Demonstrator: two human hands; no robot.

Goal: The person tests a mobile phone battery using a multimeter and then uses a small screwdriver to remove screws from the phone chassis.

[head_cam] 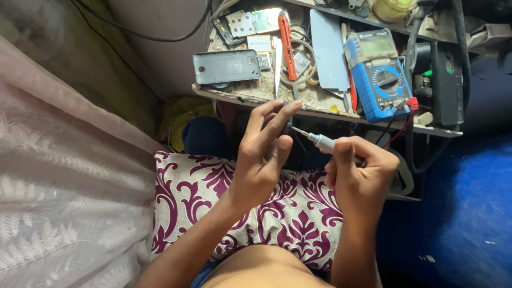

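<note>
My left hand (264,154) grips a small dark object (288,128), pinched between fingers and thumb; most of it is hidden. My right hand (360,173) is closed around a small grey-handled screwdriver (320,141). Its thin metal tip points left and meets the dark object in my left hand. Both hands hover over a purple-and-white patterned cushion (213,192) on my lap, just in front of a cluttered workbench (320,101).
On the workbench lie a grey phone back (226,66), a red utility knife (287,42), a grey-blue phone cover (328,50), a blue multimeter (380,74) with red and black leads, and a black box (447,85). A pale lace cloth (58,181) fills the left; blue floor (469,213) lies right.
</note>
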